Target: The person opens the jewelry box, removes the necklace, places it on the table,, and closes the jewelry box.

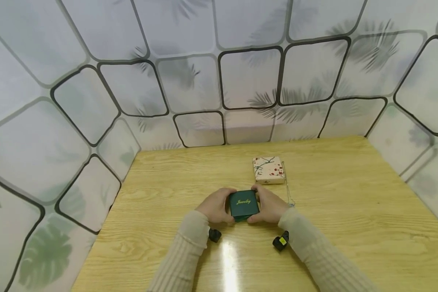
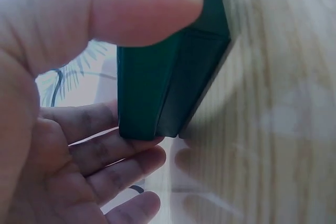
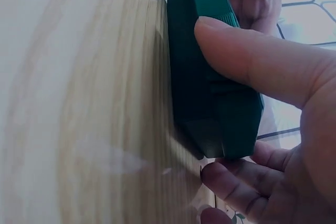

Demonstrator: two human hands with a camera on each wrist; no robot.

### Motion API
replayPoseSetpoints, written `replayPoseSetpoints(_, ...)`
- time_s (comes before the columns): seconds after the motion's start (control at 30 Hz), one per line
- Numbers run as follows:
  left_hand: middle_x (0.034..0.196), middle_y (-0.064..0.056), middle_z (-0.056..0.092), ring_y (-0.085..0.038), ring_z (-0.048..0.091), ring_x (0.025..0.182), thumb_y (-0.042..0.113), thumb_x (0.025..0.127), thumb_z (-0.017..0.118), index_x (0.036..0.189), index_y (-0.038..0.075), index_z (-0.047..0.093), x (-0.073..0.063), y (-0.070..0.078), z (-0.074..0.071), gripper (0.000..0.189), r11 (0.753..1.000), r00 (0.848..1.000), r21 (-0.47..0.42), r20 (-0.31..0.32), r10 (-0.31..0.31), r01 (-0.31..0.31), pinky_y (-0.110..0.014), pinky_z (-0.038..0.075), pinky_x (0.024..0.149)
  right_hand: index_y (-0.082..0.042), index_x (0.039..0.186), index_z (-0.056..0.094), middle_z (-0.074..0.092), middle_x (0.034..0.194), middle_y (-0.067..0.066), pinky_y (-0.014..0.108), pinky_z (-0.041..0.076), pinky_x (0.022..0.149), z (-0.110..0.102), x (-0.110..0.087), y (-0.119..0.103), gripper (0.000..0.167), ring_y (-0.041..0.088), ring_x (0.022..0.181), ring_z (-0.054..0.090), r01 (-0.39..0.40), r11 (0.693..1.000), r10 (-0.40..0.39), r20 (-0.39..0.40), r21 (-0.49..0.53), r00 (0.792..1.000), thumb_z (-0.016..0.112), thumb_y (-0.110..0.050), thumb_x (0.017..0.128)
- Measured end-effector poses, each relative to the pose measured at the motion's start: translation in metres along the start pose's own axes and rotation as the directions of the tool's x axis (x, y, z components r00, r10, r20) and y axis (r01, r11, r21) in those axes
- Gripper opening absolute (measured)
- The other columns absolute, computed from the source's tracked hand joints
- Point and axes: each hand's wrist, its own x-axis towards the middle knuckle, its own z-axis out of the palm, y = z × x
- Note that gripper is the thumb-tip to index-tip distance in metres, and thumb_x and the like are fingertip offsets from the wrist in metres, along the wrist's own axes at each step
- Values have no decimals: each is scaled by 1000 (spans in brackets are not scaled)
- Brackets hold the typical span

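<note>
Fingers (image 2: 123, 174) of the left hand (image 1: 217, 205) and right hand (image 1: 272, 206) curl round opposite sides of the green box (image 1: 244, 204), parted to about its width and gripping it. The green box sits closed on the bench (image 1: 160, 174). Beyond it, to its right, lies the floral box (image 1: 269, 169); a chain (image 1: 287, 187) lies farther right.
</note>
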Motion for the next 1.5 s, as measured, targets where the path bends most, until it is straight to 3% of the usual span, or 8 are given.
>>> replayPoseSetpoints(0.2,137,-6,48,-18,50,120,28,66,86,145,8,39,2,4,1,94,1000,1000,15,3,15,-15,-35,42,101,-5,145,31,54,127,11,44,45,95,-4,-2,3,107,23,112,55,4,1000,-5,16,22,1000,92,-34,62)
replayPoseSetpoints(0.5,132,-3,49,-15,51,115,30,66,86,147,13,38,2,3,4,95,1000,1000,22,15,-8,7,-33,43,99,-6,144,31,55,125,10,41,45,93,-4,0,5,109,21,110,56,-3,1000,3,23,10,1000,93,-38,60)
replayPoseSetpoints(0.8,131,-3,49,-16,51,116,30,66,87,147,13,37,3,13,9,97,999,999,43,34,17,-19,-33,43,100,-7,139,35,58,116,8,40,45,91,-7,-13,11,106,18,101,56,-3,1000,3,16,10,1000,94,-38,57)
replayPoseSetpoints(1.1,131,-5,49,-18,51,115,29,67,87,147,12,38,4,16,13,95,999,999,42,34,31,-32,-35,44,98,0,147,29,46,138,14,45,38,103,-12,-15,13,112,27,123,47,58,995,-54,46,-86,997,90,-43,63)
replayPoseSetpoints(1.5,131,-4,48,-17,52,114,33,70,84,148,15,36,2,18,12,93,997,997,53,38,61,-63,-36,46,96,-1,142,35,48,131,11,43,41,98,-17,-17,17,106,24,117,50,78,994,-71,80,-80,994,89,-45,63)
